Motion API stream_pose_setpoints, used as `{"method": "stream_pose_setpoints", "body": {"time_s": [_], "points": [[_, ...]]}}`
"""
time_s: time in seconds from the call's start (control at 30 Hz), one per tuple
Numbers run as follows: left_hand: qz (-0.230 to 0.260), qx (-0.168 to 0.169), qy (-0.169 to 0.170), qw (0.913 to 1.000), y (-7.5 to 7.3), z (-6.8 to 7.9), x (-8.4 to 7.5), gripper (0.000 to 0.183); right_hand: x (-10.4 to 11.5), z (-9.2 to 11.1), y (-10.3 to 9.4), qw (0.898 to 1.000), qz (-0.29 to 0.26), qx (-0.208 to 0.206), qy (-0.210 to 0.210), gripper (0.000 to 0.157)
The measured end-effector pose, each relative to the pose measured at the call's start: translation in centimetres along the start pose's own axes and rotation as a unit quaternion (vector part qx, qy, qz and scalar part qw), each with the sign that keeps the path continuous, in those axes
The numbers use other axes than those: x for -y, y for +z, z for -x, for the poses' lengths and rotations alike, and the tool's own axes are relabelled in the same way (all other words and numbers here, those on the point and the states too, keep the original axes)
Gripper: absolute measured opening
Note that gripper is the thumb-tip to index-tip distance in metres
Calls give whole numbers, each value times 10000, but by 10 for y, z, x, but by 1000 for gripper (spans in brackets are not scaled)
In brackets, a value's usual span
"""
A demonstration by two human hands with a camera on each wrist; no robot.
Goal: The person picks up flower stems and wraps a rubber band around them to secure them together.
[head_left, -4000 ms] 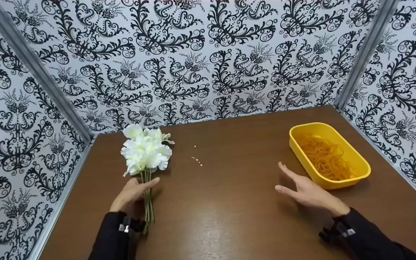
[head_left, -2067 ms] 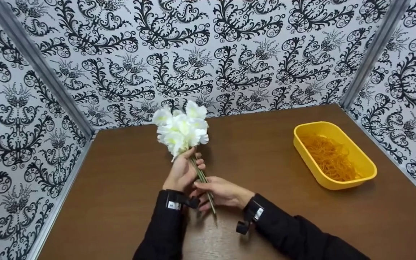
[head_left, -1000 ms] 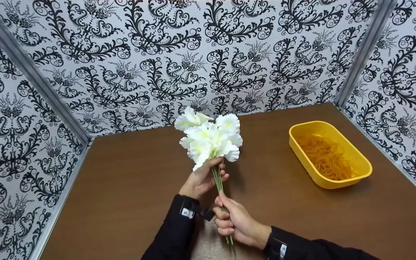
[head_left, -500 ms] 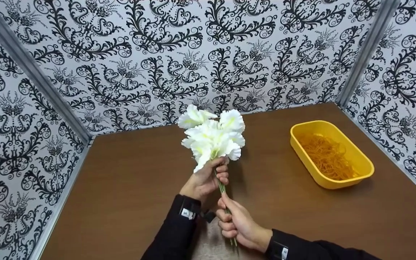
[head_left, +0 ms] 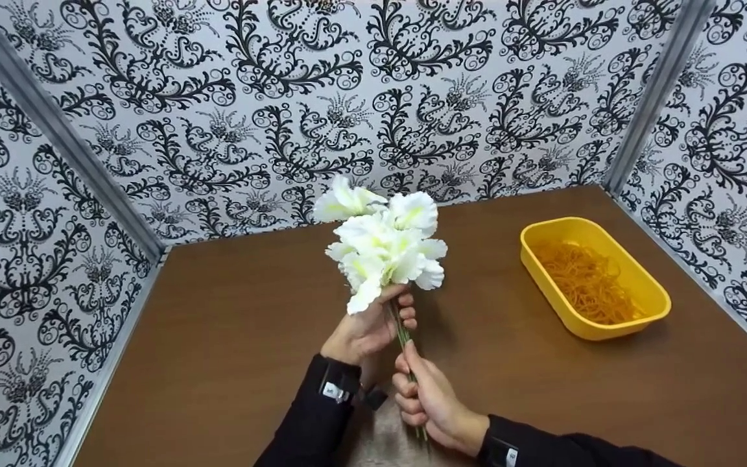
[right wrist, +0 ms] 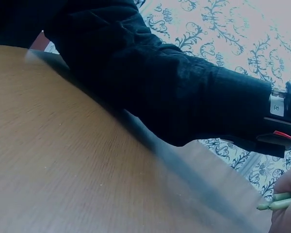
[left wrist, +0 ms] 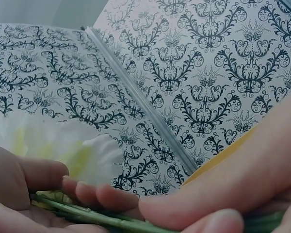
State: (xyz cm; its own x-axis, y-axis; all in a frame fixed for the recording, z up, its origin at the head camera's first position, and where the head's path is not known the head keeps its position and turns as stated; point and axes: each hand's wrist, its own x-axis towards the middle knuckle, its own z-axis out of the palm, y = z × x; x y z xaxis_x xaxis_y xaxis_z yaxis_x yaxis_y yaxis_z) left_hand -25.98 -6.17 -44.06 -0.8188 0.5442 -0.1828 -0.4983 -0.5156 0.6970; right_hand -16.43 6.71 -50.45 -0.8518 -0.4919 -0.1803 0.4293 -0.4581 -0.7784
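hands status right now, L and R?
Left hand: holding the green stems just below the white flowers.
Right hand: holding the same stems, lower down.

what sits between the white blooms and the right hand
In the head view, the left hand, gripping the green stems, sits between the white blooms and the right hand.

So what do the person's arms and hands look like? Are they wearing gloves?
No gloves: the left hand and right hand are bare. The left sleeve and right sleeve are long and black. The left wristband and right wristband are dark too, each with a small whitish tag. The right wrist view also shows a little red mark.
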Motion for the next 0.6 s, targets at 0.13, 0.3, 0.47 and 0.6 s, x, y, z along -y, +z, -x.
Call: {"method": "stream_pose_setpoints", "body": {"time_s": [0.13,0.3,0.47,0.6], "points": [[27,185,-68,9998,-2,1,0,11,0,-1,-1,9999,15,99,40,46],[164,212,-12,9996,-4,2,0,17,4,-5,-6,9981,379,468,165,44],[327,169,96,9993,-2,4,-3,19,14,-5,-15,9925,884,824,193,42],[393,269,178,9987,-1,7,-5,20,26,-3,-22,9825,1516,1077,139,42]]}}
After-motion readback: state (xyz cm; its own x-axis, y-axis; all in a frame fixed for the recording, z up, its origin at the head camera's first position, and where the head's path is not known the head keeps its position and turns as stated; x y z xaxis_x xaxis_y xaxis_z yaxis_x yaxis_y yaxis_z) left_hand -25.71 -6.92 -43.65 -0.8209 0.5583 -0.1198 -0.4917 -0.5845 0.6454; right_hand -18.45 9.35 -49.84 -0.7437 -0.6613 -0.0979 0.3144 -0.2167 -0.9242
